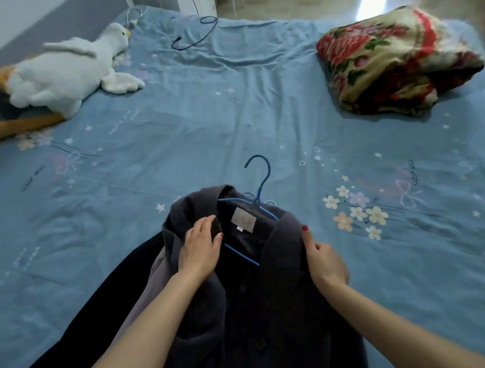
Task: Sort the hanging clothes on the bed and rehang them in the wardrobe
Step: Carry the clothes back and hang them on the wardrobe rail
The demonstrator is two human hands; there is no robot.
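**Seating a coat on its hanger**

While the dark coat (250,319) lies flat on the blue bed sheet (228,119), the left hand (200,249) curls over its soft collar, and the right hand (325,260) pinches the opposite shoulder, probably to spread the heavy, matte cloth over the thin blue wire hanger (259,194). No wardrobe is in sight.

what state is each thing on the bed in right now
dark coat: flat on bed, collar open
blue hanger: inside coat, hook out
left hand: gripping collar
right hand: gripping coat shoulder
spare hanger: bare, lying flat
floral blanket: bundled
plush goose: lying down
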